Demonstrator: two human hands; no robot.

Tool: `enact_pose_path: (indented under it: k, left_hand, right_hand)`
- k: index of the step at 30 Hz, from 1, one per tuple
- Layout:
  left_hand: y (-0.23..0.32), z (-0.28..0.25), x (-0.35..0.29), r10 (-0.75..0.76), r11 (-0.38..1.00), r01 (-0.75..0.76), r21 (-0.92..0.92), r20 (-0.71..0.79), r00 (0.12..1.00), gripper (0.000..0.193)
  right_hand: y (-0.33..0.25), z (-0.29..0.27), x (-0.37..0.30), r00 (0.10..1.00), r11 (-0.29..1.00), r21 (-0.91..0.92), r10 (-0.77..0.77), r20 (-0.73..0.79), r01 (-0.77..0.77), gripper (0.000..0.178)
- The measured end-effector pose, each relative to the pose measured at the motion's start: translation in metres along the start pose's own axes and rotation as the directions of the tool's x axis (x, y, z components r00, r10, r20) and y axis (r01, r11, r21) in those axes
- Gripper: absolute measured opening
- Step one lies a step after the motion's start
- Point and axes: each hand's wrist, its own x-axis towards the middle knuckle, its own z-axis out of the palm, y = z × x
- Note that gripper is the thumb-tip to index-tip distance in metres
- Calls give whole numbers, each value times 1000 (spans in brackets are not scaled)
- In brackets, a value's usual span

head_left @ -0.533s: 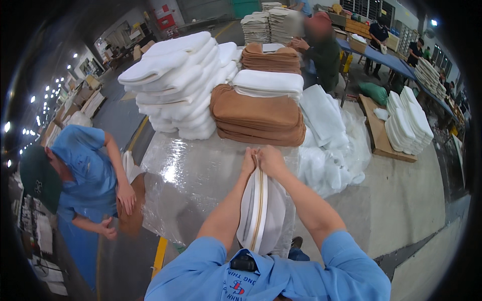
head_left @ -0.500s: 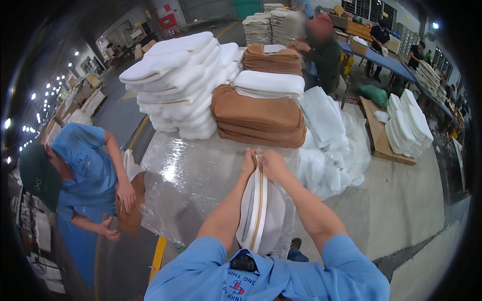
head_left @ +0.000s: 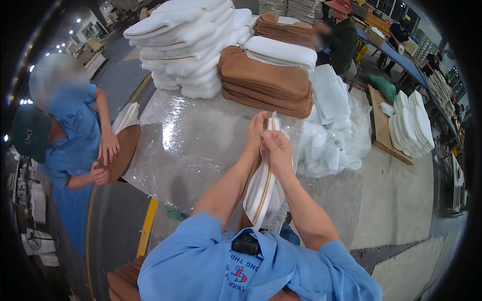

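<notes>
A pale grey and white fabric cover (head_left: 276, 200) with a gold-toothed zipper (head_left: 263, 196) stretches from my chest toward the far side of the plastic-covered table. My left hand (head_left: 256, 132) grips its far end from the left, fingers closed at the edge. Just nearer to me, my right hand (head_left: 277, 149) pinches the cover beside the zipper. Whether a zipper slider lies between its fingers is hidden. A narrow white tip of the cover shows beyond both hands.
Ahead stand a tall stack of white pads (head_left: 186, 47) and folded brown covers (head_left: 266, 83) with white pieces on top. Clear plastic wrapping (head_left: 331, 150) bulges at the table's right. A co-worker at the left handles a brown piece (head_left: 125, 150); another person stands behind the stacks.
My right hand has come back from the far tip toward me, while my left stays at that end. The view has tilted downward. The left co-worker's hands have drawn together on the brown piece.
</notes>
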Motion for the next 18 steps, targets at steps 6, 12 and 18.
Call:
enact_pose_path:
  k: [6,12,18]
  left_hand:
    - [61,-52,-88,-299,949,316,-21,264,917,39]
    - [76,-72,-91,-473,717,653,-243,519,712,37]
    - [69,-95,-83,-589,706,702,-91,474,654,37]
  right_hand:
    - [3,-16,-7,931,869,-338,-321,173,362,10]
    - [-10,-9,-13,893,837,-407,-192,407,365,32]
    - [-11,3,-15,858,703,-619,25,513,350,84]
